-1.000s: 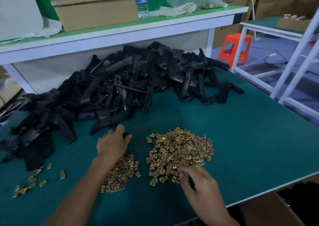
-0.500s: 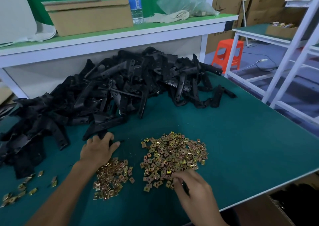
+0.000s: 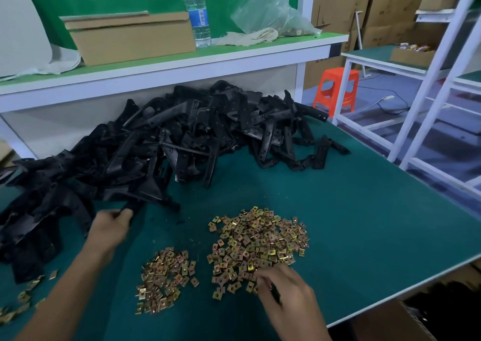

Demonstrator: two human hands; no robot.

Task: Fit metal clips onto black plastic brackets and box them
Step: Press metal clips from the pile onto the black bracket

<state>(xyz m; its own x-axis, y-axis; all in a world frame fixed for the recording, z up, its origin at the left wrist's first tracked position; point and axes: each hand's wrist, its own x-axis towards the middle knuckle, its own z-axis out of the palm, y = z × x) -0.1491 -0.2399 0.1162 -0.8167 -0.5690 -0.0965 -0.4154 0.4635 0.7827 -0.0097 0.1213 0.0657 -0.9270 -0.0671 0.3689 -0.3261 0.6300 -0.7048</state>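
A big heap of black plastic brackets [image 3: 177, 143] covers the back and left of the green table [image 3: 364, 223]. My left hand [image 3: 110, 226] grips the near end of one black bracket [image 3: 132, 205] at the heap's front edge. Two piles of brass-coloured metal clips lie in front: a large pile [image 3: 260, 241] and a smaller pile [image 3: 166, 278] to its left. My right hand [image 3: 286, 291] rests at the near edge of the large pile, fingertips curled down among the clips; whether they pinch one is hidden.
A few loose clips [image 3: 23, 296] lie at the near left. An open cardboard box [image 3: 406, 322] with black parts sits below the table's near right edge. The shelf behind carries a cardboard box [image 3: 130, 39], a water bottle [image 3: 196, 13] and a plastic bag [image 3: 270, 13].
My left hand has moved left and away from the small clip pile and now grips a bracket's end at the heap. My right hand stays at the large pile's near edge.
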